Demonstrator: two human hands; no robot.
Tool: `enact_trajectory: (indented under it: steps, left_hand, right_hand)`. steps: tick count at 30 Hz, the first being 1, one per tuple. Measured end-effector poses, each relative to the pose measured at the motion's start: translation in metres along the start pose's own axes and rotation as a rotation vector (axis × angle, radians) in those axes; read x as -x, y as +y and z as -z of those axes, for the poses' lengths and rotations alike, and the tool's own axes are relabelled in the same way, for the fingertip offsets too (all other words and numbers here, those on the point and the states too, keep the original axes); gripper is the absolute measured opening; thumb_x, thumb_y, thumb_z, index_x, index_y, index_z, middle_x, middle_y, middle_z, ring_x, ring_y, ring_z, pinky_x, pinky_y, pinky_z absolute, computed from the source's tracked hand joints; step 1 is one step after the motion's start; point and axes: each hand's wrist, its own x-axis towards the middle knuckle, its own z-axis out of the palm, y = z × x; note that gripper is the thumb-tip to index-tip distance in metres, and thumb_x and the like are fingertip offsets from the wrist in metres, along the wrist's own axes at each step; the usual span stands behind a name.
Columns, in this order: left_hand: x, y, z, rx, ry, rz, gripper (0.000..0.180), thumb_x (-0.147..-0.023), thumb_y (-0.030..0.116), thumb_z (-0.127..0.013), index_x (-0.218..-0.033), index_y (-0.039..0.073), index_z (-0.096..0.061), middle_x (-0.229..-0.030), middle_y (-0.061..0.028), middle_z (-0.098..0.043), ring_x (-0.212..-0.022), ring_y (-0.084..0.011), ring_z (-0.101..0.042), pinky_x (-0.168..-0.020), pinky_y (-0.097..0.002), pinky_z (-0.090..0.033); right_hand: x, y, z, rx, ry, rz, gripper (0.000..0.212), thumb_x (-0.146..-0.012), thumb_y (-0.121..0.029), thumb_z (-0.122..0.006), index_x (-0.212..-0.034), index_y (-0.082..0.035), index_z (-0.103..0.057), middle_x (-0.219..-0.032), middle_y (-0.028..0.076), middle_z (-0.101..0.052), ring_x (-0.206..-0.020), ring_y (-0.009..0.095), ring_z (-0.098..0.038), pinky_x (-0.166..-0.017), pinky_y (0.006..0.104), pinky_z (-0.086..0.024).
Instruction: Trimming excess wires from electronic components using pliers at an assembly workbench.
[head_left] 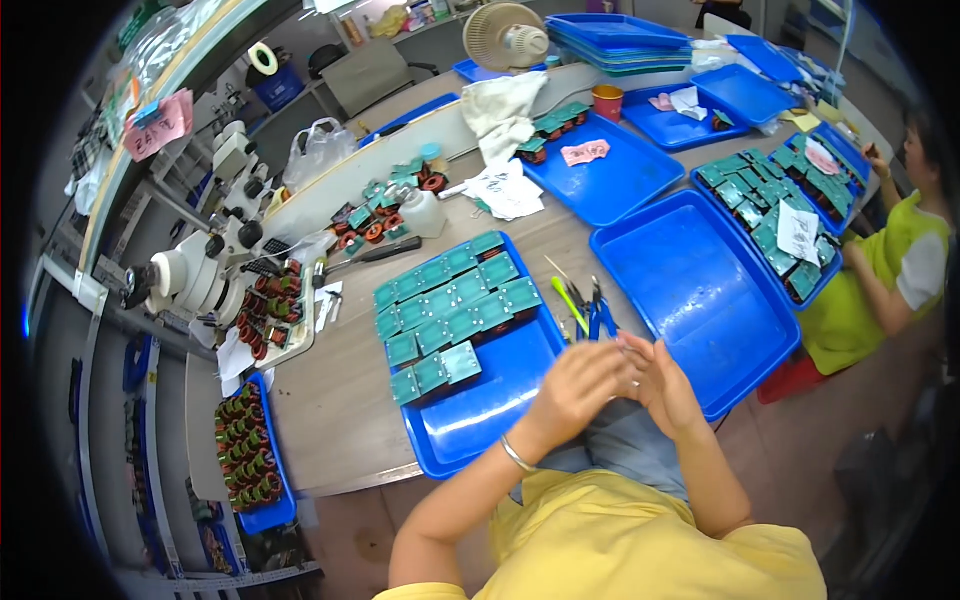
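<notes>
My left hand [588, 384] and my right hand [668, 388] meet in front of my body at the table's near edge. Both are closed, fingers curled toward each other, and whatever they hold is hidden behind them. Just beyond my fingers lie blue-handled pliers [597, 312] and a bright green slim tool [571, 304]. Left of the hands, a blue tray [490, 418] carries rows of green circuit boards [462, 292] on dark parts. A bare-bottomed blue tray [700, 290] sits to the right of the hands.
A microscope [190, 282] stands at the left, near a tray of copper-wound coils [272, 308] and a blue tray of wound coils [247, 448]. A screwdriver [375, 254] lies behind the board tray. At the right, a co-worker [880, 270] sits by another board-filled tray [752, 205].
</notes>
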Motion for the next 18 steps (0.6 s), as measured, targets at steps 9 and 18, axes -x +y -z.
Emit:
enact_trajectory:
  steps: [9, 18]
  left_hand:
    - [0.043, 0.052, 0.014, 0.215, -0.117, 0.120, 0.034, -0.068, 0.000, -0.062, -0.102, 0.002, -0.061, -0.105, -0.0128, -0.055, -0.102, -0.0303, -0.053, -0.084, -0.0394, -0.045]
    - [0.049, -0.015, 0.086, -0.646, -0.171, 0.764, 0.059, -0.058, 0.016, -0.079, -0.110, 0.007, -0.052, -0.122, -0.0155, -0.038, -0.121, -0.0373, -0.031, -0.098, -0.0485, -0.027]
  right_hand:
    - [0.014, 0.019, -0.021, 0.092, -0.115, -0.195, 0.044, -0.089, -0.017, -0.045, -0.129, -0.001, -0.035, -0.103, 0.011, -0.056, -0.095, 0.017, -0.055, -0.084, 0.0295, -0.044]
    - [0.019, -0.004, -0.022, 0.244, -0.117, -0.104, 0.042, -0.067, -0.014, -0.075, -0.097, -0.003, -0.047, -0.071, 0.005, -0.051, -0.056, 0.012, -0.053, -0.047, 0.0237, -0.041]
